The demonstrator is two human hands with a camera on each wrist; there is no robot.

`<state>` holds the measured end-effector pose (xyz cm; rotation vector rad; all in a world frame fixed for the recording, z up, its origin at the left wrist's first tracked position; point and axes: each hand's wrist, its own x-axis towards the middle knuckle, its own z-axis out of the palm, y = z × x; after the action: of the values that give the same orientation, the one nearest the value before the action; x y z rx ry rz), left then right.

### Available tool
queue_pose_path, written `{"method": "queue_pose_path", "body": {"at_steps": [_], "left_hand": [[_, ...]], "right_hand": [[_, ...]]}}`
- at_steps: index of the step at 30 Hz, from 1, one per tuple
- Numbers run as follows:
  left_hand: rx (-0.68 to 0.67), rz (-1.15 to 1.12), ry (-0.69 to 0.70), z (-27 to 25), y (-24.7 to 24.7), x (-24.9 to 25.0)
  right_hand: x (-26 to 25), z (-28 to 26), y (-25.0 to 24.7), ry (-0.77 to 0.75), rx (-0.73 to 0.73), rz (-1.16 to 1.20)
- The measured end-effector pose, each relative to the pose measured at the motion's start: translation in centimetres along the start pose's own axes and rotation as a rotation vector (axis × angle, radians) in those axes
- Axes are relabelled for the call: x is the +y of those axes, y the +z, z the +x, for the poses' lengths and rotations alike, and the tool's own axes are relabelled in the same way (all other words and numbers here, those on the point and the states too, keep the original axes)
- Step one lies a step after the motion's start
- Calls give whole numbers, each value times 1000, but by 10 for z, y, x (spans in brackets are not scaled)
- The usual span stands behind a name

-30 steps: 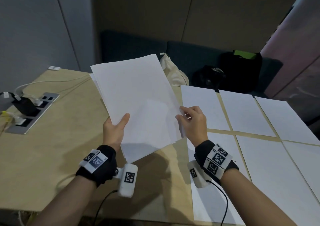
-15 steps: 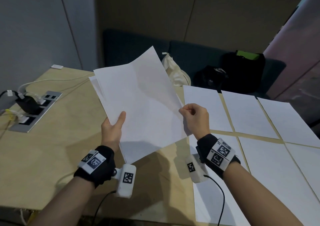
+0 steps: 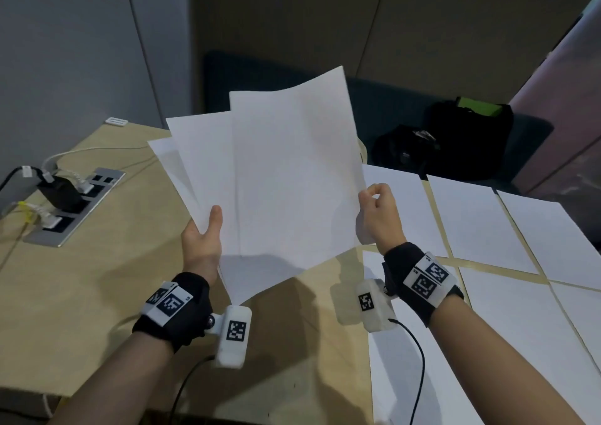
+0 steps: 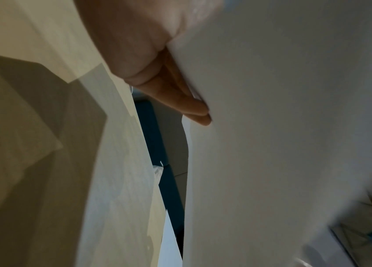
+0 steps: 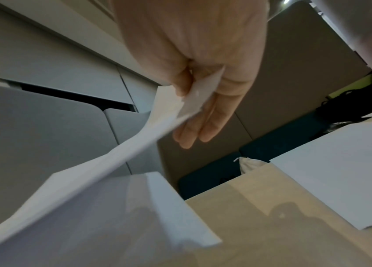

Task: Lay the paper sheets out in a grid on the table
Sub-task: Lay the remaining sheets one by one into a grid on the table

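Observation:
My left hand (image 3: 203, 239) holds a stack of white paper sheets (image 3: 198, 171) above the wooden table (image 3: 81, 278), thumb on top and fingers (image 4: 194, 108) flat beneath. My right hand (image 3: 374, 210) pinches the right edge of the top sheet (image 3: 292, 177), which is lifted and fanned to the right of the stack. In the right wrist view the sheet's corner (image 5: 194, 97) sits between thumb and fingers. Several sheets (image 3: 481, 219) lie flat in rows on the right part of the table.
A power socket strip (image 3: 71, 206) with plugs and cables is set into the table at the left. A black bag (image 3: 455, 138) and a pale cloth bag sit on the dark bench behind the table. Bare wood lies below the held stack.
The right hand has pulled the top sheet up and to the right, so it now fans off the stack. The left hand keeps holding the stack in about the same place.

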<state>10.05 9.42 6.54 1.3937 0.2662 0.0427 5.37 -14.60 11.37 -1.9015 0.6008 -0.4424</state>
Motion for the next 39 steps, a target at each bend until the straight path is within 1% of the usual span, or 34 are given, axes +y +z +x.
{"method": "queue_pose_path", "body": {"at_steps": [3, 5, 7, 13, 16, 20, 24, 31, 33, 35, 37, 38, 39], "left_hand": [[61, -9, 23, 7, -9, 2], [104, -10, 31, 12, -17, 4], [140, -23, 32, 17, -26, 7], [268, -72, 35, 31, -46, 20], [311, -85, 33, 38, -54, 23], [352, -92, 20, 44, -59, 28], [347, -83, 23, 49, -60, 29], [243, -80, -22, 49, -45, 20], [233, -60, -23, 48, -42, 18], [238, -47, -27, 49, -41, 17], [239, -32, -25, 50, -40, 16], [239, -25, -21, 51, -40, 15], [237, -20, -16, 51, -39, 15]], "right_hand": [[7, 15, 3, 74, 83, 40], [16, 24, 5, 109, 125, -19], [26, 30, 10, 148, 136, -82], [54, 45, 33, 211, 73, -351], [62, 53, 43, 295, 63, -395], [72, 61, 48, 345, 35, -464], [73, 71, 52, 409, 37, -459], [76, 78, 60, 439, 32, -505], [76, 79, 59, 460, 40, -496], [75, 79, 58, 438, 58, -505], [73, 75, 58, 354, 74, -636], [71, 71, 59, 282, 37, -725], [69, 67, 61, 188, -41, -809]]}}
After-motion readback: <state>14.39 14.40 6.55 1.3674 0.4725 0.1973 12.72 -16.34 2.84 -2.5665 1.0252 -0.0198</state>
